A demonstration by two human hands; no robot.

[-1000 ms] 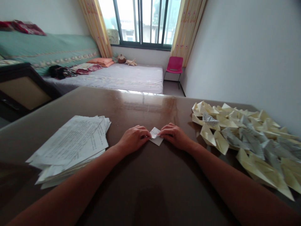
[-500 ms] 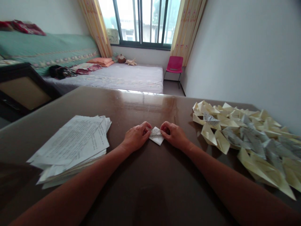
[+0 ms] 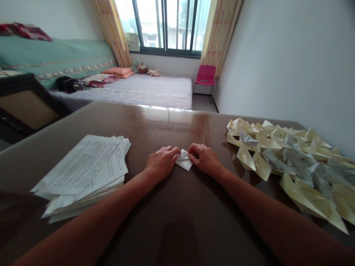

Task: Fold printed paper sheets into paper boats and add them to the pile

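Note:
A small folded piece of printed white paper (image 3: 184, 161) lies on the dark brown table (image 3: 177, 122) between my two hands. My left hand (image 3: 161, 163) rests palm down at its left edge, fingers curled and pressing on the paper. Its right edge is under the bent fingertips of my right hand (image 3: 203, 159), which pinch it. A thick stack of printed sheets (image 3: 85, 171) sits to the left of my left hand. To the right of my right hand spreads a heap of folded cream and printed paper shapes (image 3: 291, 162).
Beyond the table stand a bed with a pale cover (image 3: 138, 90), a pink chair (image 3: 205, 77) by the window, and a dark cabinet (image 3: 24, 105) at the left. A white wall runs along the right side behind the folded pile.
The raised flap of the small paper has been folded down. My left hand's fingers have lowered and flattened onto its left edge. Both hands stay in place.

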